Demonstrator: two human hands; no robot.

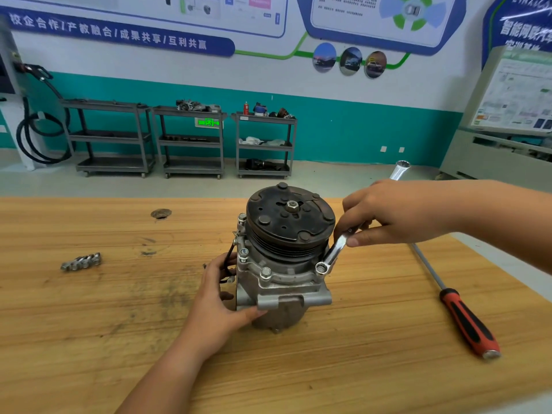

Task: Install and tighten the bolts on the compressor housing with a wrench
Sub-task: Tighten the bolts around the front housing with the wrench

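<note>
A wooden table [89,339] with dark smudges fills the near part of the view. The left hand [222,297] holds the left side of the compressor [283,279]. Its thumb lies on the front and its other fingers curl round behind, where they are hidden. The compressor stands upright in the middle of the table, with its round black wheel on top. Silver bolts [265,272] sit around its grey rim. The ring end of a shiny wrench [333,252] sits over the bolt at the front right. The right hand [400,216] pinches the wrench shaft between thumb and curled fingers, and the far end pokes out past the hand. There is tiny writing on the wrench, too small to read. A long screwdriver [466,321] with a red and black handle lies on the right. On the left lie some small silver metal bits [81,262], too blurry to name. Farther back there is a round hole [161,213] in the table. Past a pale floor, three grey carts [191,141] stand by a teal and white wall, with a green exit sign [208,123] behind them. A blue banner [119,32] reads 校企合作 / 产教融合 / 成果共享 / 互利共赢. The posters above it are cut off at the top.
</note>
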